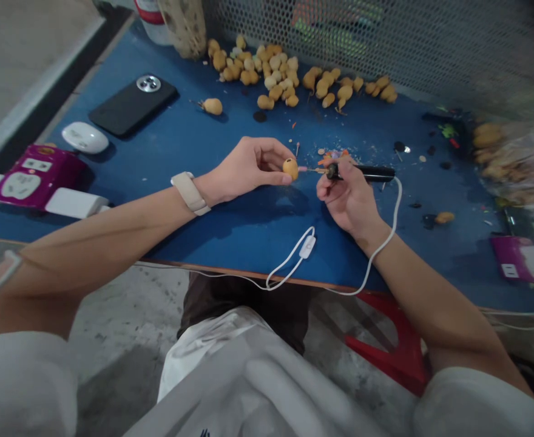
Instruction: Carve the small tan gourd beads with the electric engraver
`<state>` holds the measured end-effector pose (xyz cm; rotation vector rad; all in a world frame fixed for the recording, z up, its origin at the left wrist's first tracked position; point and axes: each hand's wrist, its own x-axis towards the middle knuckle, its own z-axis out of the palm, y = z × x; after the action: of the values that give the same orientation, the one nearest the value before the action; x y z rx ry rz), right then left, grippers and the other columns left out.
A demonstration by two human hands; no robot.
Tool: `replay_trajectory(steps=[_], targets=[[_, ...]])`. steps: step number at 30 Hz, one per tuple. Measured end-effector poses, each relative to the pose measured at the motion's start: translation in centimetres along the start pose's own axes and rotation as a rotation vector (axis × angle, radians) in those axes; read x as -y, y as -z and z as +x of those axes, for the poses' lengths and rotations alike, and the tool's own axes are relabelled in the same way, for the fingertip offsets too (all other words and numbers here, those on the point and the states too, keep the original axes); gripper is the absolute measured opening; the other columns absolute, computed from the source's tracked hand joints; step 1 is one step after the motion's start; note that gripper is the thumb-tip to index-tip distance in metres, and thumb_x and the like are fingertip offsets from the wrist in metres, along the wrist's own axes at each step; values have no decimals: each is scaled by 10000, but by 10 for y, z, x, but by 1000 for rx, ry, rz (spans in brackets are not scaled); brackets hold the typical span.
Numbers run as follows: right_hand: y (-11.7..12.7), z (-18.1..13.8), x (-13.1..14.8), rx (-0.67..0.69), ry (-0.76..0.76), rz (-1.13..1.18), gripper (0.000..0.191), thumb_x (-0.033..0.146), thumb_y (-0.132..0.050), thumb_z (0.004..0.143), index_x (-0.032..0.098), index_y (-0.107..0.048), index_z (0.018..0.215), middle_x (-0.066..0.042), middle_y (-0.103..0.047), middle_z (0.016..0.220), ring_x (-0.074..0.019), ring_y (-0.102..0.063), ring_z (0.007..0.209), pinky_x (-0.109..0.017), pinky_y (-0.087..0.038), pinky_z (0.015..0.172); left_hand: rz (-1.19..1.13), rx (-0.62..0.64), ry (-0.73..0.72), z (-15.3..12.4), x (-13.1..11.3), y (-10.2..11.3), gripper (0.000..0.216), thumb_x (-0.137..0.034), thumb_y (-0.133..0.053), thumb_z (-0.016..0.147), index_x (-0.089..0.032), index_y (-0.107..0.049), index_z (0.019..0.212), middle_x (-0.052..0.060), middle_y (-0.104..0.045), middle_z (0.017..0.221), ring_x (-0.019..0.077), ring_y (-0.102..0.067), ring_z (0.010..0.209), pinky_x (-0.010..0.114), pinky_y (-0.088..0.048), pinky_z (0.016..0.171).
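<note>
A small tan gourd with a dark spot on top is pinched between the thumb and fingers of my left hand. My right hand grips a black pen-shaped rotary tool, held roughly level. Its thin shaft ends in a pinkish bit right at the gourd's right side; I cannot tell whether it presses in. From the tool's back end a white cord runs down past my right wrist to an inline switch by the table's front edge. Orange and purple bits lie just behind the tool.
Many small gourds are heaped along the perforated metal panel. One lone gourd lies near a black phone. At left are a white case and a purple socket block. Plastic bags crowd the right side.
</note>
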<state>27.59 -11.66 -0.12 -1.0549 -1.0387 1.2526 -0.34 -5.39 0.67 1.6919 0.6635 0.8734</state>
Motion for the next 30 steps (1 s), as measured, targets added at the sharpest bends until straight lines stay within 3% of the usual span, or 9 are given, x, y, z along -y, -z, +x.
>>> replay_trajectory(steps=[9, 21, 30], targets=[[-4, -2, 4, 27, -36, -6, 579, 810, -1084, 974, 300, -815, 1025, 64, -620, 729, -165, -739, 665, -292, -632, 597, -80, 26, 0, -1, 2, -2, 599, -570, -1208, 957, -154, -910, 1267, 115, -990, 1168, 307, -1005, 1144, 461, -837, 1135], [-9, -3, 8, 30, -53, -57, 593, 813, -1074, 981, 303, -771, 987, 81, -573, 693, -161, -707, 613, -292, -599, 569, -152, 78, 82, -2, -10, -3, 520, -418, -1213, 969, -133, -881, 1249, 153, -988, 1178, 309, -1000, 1160, 463, -831, 1132], [-10, -3, 7, 37, -42, -62, 599, 808, -1080, 964, 306, -754, 994, 83, -570, 699, -168, -713, 622, -300, -597, 570, -136, 82, 65, -1, -9, -3, 542, -465, -1207, 978, -128, -887, 1258, 157, -990, 1165, 307, -996, 1148, 479, -828, 1150]])
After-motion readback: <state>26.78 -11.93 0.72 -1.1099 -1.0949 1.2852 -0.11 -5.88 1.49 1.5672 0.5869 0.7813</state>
